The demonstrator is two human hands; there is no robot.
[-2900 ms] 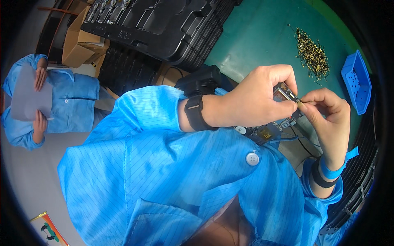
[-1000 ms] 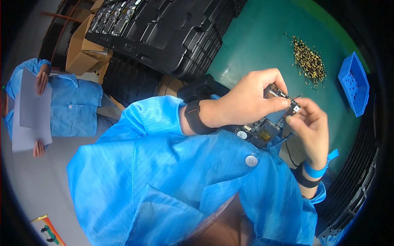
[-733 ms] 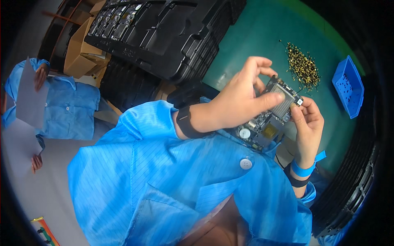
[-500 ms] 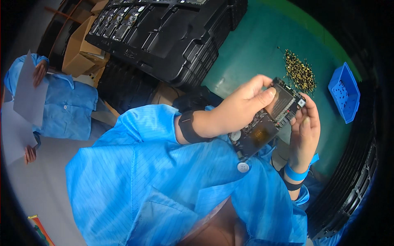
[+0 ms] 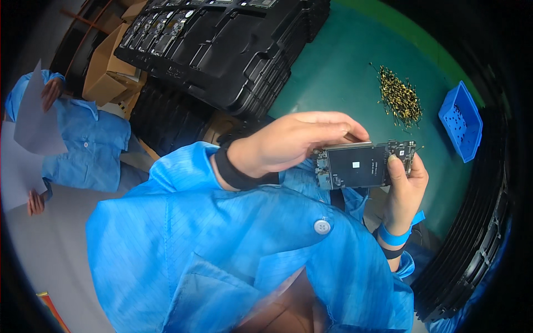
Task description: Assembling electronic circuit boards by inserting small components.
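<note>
A phone-sized circuit board (image 5: 358, 166) is held above my lap, its dark flat face with a small white square turned up. My right hand (image 5: 408, 186) grips its right end, the thumb pressed on the face near the edge. Along the board's far left edge lies my left hand (image 5: 294, 139), fingers curved over toward its back; their tips are partly hidden. A short thin wire sticks out at the board's right end. Both wrists wear black bands, and the right one also has a blue band.
Stacked black trays (image 5: 222, 61) with several boards stand at the far left of the green table (image 5: 344, 72). A pile of small black and yellow wire-like pieces (image 5: 400, 97) lies beside a blue bin (image 5: 462, 122). More black trays (image 5: 466, 238) rise at right. A co-worker (image 5: 83, 139) holds papers at left.
The board has been turned over and swung from a slant to nearly level. My left thumb has come off its face, and my right thumb now presses on it.
</note>
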